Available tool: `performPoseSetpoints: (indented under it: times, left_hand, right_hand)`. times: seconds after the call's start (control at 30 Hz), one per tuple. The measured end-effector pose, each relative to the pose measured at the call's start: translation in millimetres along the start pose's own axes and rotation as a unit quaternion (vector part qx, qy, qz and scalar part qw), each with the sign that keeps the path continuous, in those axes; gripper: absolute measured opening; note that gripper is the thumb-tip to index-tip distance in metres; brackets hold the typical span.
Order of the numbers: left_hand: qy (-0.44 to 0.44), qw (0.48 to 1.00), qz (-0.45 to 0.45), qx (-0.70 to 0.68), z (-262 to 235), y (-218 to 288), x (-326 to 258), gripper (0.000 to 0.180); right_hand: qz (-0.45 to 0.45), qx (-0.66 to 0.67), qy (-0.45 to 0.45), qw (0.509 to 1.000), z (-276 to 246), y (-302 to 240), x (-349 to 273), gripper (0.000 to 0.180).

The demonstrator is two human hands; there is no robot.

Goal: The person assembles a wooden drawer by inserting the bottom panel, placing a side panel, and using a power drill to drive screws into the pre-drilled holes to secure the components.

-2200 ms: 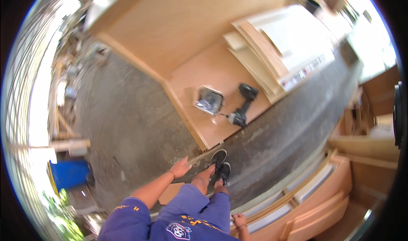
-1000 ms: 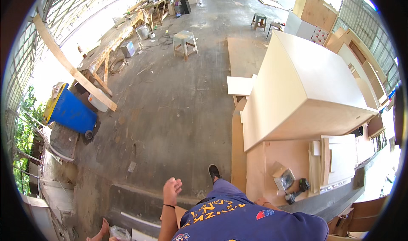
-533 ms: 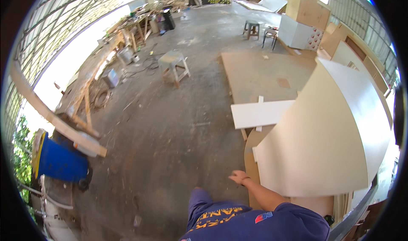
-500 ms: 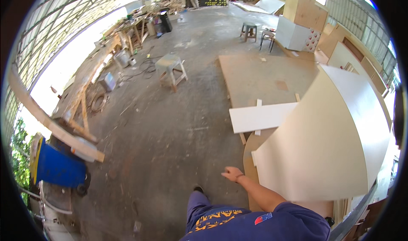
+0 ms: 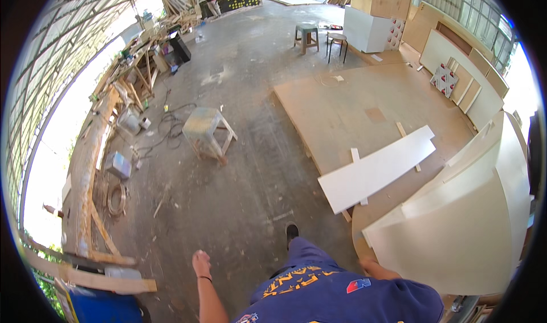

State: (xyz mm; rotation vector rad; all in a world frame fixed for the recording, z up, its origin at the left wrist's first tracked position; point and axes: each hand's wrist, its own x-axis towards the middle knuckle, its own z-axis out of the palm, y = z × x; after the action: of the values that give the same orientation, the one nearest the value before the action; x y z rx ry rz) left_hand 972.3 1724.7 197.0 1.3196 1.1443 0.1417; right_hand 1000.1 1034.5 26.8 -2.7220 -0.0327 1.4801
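Left hand (image 5: 201,263): looks empty, fingers half-curled over the grey concrete floor (image 5: 245,197)
Right hand (image 5: 367,262): mostly hidden, can't tell open or closed
Near that one: large cream panel (image 5: 450,243)

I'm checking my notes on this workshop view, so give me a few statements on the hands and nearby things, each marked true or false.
1. The white board lies across narrow strips. True.
2. The left hand grips the white board. False: the left hand is apart from it.
3. The right hand is nearer the big cream panel than the left hand is. True.
4. The blue bin is at the picture's right edge. False: it is at the lower left.
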Motion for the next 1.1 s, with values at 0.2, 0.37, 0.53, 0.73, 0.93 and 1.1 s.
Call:
performPoseSetpoints:
  times: [0.2,0.37,0.53,0.73,0.93,1.1]
  left_hand:
    - [0.003,0.993,0.115,-0.018,136.0,151.4,118.2,0.021]
    - [-0.293,0.619,0.280,0.672,172.5,17.3,227.0,0.032]
    - [-0.323,0.643,-0.036,0.693,102.3,-41.6,258.6,0.035]
    - [-0.305,0.598,-0.099,0.735,193.4,141.2,366.0,0.033]
    - [-0.069,0.884,-0.032,0.461,378.9,342.4,586.1,0.053]
    - [-0.156,0.926,0.129,0.318,598.8,603.0,660.3,0.046]
  right_hand:
    - [0.200,0.153,-0.077,0.965,-40.1,-3.1,30.3,0.034]
    - [-0.059,-0.095,0.025,0.993,-192.0,-100.2,162.3,0.038]
    - [-0.194,0.421,0.209,0.861,-543.1,-374.4,240.9,0.015]
    - [-0.319,0.518,0.214,0.764,-752.5,-467.7,344.1,0.011]
    - [-0.057,0.187,0.132,0.972,-772.3,-426.7,413.2,0.026]
    - [0.072,0.128,-0.018,0.989,-757.7,-350.2,450.8,0.021]
